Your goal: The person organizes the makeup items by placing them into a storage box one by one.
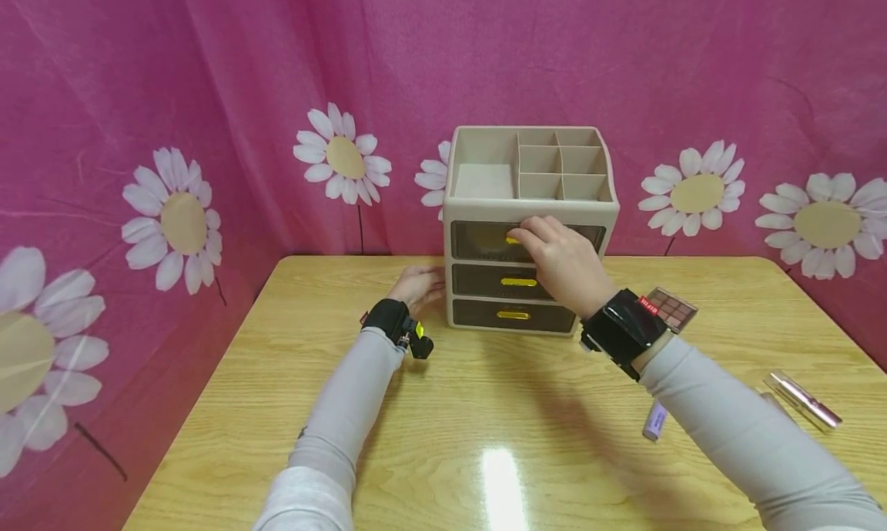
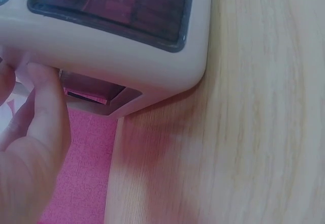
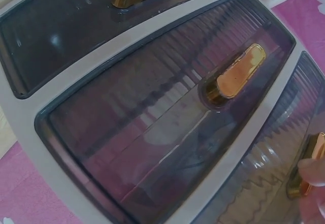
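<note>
A cream drawer organizer (image 1: pixel 532 207) with three dark see-through drawers stands upright at the back of the table. Its top has one large and several small compartments. With fingertips at the upper drawer's gold handle (image 1: pixel 512 240), my right hand (image 1: pixel 564 265) pinches it; in the right wrist view a thumb or finger lies on that handle (image 3: pixel 319 150). That drawer looks closed, as do the middle drawer (image 1: pixel 478 278) and lower drawer (image 1: pixel 474 313). At the organizer's left side, my left hand (image 1: pixel 417 286) touches the side wall with fairly straight fingers (image 2: pixel 48 102).
Right of the organizer lies an eyeshadow palette (image 1: pixel 674 308), partly behind the right wrist. A small purple tube (image 1: pixel 654 421) and a shiny pink tube (image 1: pixel 804 402) lie nearer on the wooden table (image 1: pixel 430 439). A pink flowered curtain (image 1: pixel 388 46) hangs behind.
</note>
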The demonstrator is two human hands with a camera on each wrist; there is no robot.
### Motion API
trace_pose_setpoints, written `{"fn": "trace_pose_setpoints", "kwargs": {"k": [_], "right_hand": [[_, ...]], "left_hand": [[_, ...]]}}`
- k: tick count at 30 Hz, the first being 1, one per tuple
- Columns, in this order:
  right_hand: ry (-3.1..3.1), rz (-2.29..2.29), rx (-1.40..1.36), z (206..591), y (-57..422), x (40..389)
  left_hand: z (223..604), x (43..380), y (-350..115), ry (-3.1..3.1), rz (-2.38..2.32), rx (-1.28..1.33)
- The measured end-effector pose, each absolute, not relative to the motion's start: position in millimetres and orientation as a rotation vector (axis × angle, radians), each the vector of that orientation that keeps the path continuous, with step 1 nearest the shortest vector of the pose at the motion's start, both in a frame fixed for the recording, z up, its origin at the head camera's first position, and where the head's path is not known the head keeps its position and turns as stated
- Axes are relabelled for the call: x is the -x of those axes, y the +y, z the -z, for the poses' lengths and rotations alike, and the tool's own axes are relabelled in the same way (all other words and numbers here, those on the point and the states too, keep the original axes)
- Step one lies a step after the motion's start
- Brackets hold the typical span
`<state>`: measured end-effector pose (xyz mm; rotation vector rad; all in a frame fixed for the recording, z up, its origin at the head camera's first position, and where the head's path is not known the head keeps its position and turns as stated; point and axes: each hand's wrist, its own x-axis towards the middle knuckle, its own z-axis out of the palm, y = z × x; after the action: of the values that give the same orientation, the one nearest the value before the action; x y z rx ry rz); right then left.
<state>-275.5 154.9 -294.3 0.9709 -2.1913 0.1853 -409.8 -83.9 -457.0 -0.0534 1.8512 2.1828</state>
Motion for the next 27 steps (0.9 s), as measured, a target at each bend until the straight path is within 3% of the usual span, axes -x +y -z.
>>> {"fn": "trace_pose_setpoints", "kwargs": {"k": [4, 6, 11, 14, 20, 27], "right_hand": [[-2.19, -0.186, -0.974, 295.3, 156.1, 275.7], [-2.19, -0.184, -0.978, 294.9, 156.5, 275.5], [-2.215, -0.178, -0.982, 289.7, 155.9, 272.6], [-2.219, -0.179, -0.989, 286.1, 153.7, 269.5], [-2.14, -0.201, -1.048, 293.5, 150.4, 263.6], [-2.203, -0.231, -1.079, 321.0, 153.0, 260.8]], "left_hand": [[401.0, 360.9, -69.9, 1.941, -2.098, 0.204], [399.8, 358.4, -71.3, 1.931, -2.115, 0.173], [471.9, 423.1, -87.1, 1.846, -2.198, 0.026], [488.3, 441.2, -88.0, 1.86, -2.181, 0.048], [461.4, 412.6, -86.4, 1.845, -2.189, 0.045], [394.7, 353.1, -72.0, 1.942, -2.104, 0.157]]}}
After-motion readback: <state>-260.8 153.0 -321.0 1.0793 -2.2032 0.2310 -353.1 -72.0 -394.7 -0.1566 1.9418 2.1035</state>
